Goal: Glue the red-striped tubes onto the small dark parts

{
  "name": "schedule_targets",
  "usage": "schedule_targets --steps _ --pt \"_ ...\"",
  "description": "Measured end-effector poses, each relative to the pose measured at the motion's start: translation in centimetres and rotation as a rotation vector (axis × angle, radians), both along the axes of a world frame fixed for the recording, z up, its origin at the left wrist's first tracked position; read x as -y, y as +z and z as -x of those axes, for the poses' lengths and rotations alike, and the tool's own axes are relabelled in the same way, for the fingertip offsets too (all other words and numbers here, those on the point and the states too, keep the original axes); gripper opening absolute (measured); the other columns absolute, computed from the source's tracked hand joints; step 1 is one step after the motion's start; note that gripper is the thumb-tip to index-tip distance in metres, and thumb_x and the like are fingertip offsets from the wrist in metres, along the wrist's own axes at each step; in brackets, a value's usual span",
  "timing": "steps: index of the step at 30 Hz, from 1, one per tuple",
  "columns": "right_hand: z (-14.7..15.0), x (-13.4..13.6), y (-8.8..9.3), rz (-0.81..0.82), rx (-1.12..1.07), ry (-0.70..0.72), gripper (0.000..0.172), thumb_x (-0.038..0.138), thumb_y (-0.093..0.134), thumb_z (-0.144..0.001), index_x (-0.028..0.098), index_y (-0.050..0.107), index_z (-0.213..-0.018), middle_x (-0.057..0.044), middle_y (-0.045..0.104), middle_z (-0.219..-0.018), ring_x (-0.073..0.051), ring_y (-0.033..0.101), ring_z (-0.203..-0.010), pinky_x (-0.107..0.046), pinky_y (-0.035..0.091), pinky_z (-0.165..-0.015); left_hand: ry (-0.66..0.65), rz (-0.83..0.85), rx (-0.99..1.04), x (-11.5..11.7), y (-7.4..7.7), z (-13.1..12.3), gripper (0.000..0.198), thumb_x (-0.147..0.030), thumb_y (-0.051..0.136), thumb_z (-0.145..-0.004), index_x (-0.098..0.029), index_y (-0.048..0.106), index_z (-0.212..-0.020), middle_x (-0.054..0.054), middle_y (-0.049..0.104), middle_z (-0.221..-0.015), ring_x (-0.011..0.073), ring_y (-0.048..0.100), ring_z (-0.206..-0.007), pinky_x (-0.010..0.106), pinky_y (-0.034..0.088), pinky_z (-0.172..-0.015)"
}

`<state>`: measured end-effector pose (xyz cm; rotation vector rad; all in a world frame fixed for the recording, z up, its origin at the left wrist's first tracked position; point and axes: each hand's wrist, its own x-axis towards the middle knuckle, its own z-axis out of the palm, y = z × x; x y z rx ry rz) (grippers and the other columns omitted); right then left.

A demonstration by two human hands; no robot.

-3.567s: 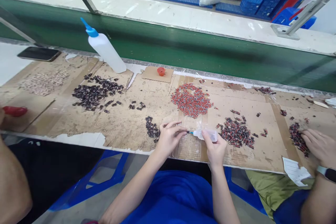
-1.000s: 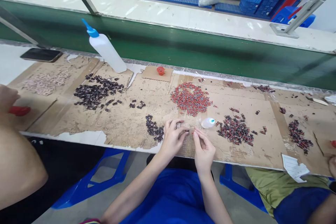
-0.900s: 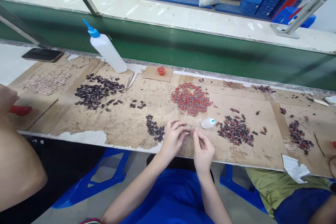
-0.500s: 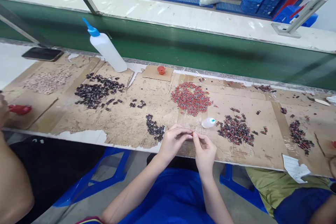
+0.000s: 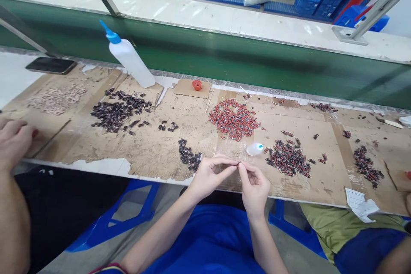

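Observation:
My left hand [image 5: 210, 178] and my right hand [image 5: 255, 186] meet fingertip to fingertip over the front edge of the cardboard-covered bench. Both are pinched closed around something tiny and dark, mostly hidden by the fingers. Just left of my left hand lies a small pile of black parts [image 5: 189, 156]. Beyond my hands is a heap of small red-and-silver parts [image 5: 233, 120]. A little white bottle with a blue tip [image 5: 255, 149] lies near my right hand. To its right spreads a pile of red-and-black pieces [image 5: 289, 159].
A large white squeeze bottle [image 5: 133, 64] stands at the back left, near a bigger black pile [image 5: 118, 111]. A red cup [image 5: 197, 84] sits on a cardboard scrap. A co-worker's hand [image 5: 14, 139] rests at the far left. Torn paper [image 5: 361, 205] overhangs the front edge.
My fingers have shifted slightly while staying pinched together, and my right hand has turned a little outward. At the left, the co-worker's hand has moved farther into view, covering the red object there.

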<state>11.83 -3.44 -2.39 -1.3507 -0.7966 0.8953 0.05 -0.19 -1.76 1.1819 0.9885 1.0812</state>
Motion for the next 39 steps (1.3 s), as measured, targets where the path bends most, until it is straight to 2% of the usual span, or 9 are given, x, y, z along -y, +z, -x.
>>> schedule_targets --steps 12,19,22,26,28,33,35,37,39 --pt "-0.3 0.7 1.0 -0.084 0.174 0.066 0.012 0.026 0.068 -0.079 0.018 0.074 -0.087 -0.008 0.077 -0.088 -0.022 0.074 -0.081 -0.035 0.061 -0.077 0.071 -0.034 -0.066 0.4 1.6 -0.2 0.011 -0.016 0.067 -0.072 -0.018 0.076 -0.079 0.006 0.075 -0.083 0.0174 0.068 -0.082 0.028 0.054 -0.080" --pt "-0.8 0.8 -0.2 -0.165 0.352 0.073 0.013 0.022 0.065 -0.082 0.020 0.075 -0.090 -0.008 0.076 -0.092 -0.022 0.073 -0.083 -0.037 0.060 -0.080 0.078 0.038 -0.098 0.4 1.8 -0.6 0.011 -0.017 0.065 -0.068 -0.017 0.072 -0.077 0.006 0.075 -0.083 0.0188 0.068 -0.082 0.030 0.052 -0.080" --pt "-1.2 0.8 -0.5 -0.193 0.434 0.040 0.016 0.021 0.065 -0.083 0.020 0.074 -0.096 -0.008 0.076 -0.093 -0.021 0.073 -0.082 -0.037 0.060 -0.079 0.084 0.090 -0.046 0.4 1.9 -1.0 0.015 -0.016 0.066 -0.068 -0.018 0.062 -0.082 0.004 0.074 -0.081 0.0180 0.068 -0.082 0.030 0.051 -0.081" --pt "-2.0 0.9 -0.5 -0.238 0.555 0.043 0.020 0.018 0.064 -0.083 0.020 0.072 -0.101 -0.008 0.076 -0.092 -0.021 0.072 -0.083 -0.037 0.059 -0.078 0.066 0.138 0.117 0.4 1.4 -2.1 0.035 -0.016 0.068 -0.071 -0.024 0.037 -0.086 -0.003 0.072 -0.072 0.0155 0.069 -0.083 0.030 0.050 -0.086" --pt "-2.6 1.1 -0.6 -0.239 0.573 0.034 0.018 0.018 0.064 -0.082 0.020 0.072 -0.099 -0.008 0.075 -0.092 -0.021 0.071 -0.084 -0.038 0.059 -0.079 0.008 0.125 0.121 0.4 1.0 -2.7 0.035 -0.018 0.067 -0.075 -0.024 0.034 -0.087 -0.003 0.072 -0.076 0.0151 0.069 -0.085 0.031 0.050 -0.086" --pt "-4.6 1.1 -0.9 -0.089 0.434 -0.140 0.016 0.028 0.067 -0.080 0.017 0.072 -0.091 -0.009 0.074 -0.089 -0.021 0.071 -0.080 -0.037 0.058 -0.077 -0.230 -0.072 -0.170 -0.1 1.0 -2.1 0.045 -0.027 0.066 -0.082 -0.023 0.041 -0.119 0.009 0.068 -0.114 0.0209 0.061 -0.112 0.036 0.046 -0.097" --pt "-5.8 0.6 -0.7 -0.035 0.429 -0.248 0.022 0.032 0.067 -0.080 0.015 0.071 -0.095 -0.011 0.074 -0.092 -0.021 0.070 -0.079 -0.038 0.058 -0.077 -0.203 -0.206 -0.394 -0.7 1.1 -0.5 0.044 -0.028 0.063 -0.085 -0.022 0.045 -0.124 0.011 0.062 -0.125 0.0237 0.056 -0.119 0.040 0.044 -0.100" --pt "-6.9 0.0 -0.4 -0.043 0.488 -0.329 0.030 0.035 0.068 -0.079 0.015 0.070 -0.101 -0.013 0.071 -0.102 -0.022 0.068 -0.086 -0.040 0.057 -0.079 -0.111 -0.316 -0.660 -1.3 1.2 1.5 0.028 -0.021 0.058 -0.087 -0.020 0.057 -0.114 0.010 0.065 -0.118 0.0253 0.055 -0.117 0.045 0.042 -0.101" --pt "-7.7 -0.7 -0.2 -0.092 0.620 -0.299 0.033 0.036 0.069 -0.078 0.016 0.069 -0.104 -0.014 0.069 -0.107 -0.025 0.065 -0.096 -0.042 0.055 -0.082 -0.016 -0.342 -0.920 -1.7 1.1 3.7 0.017 -0.015 0.055 -0.087 -0.021 0.064 -0.099 0.007 0.070 -0.103 0.0267 0.056 -0.110 0.048 0.042 -0.097"
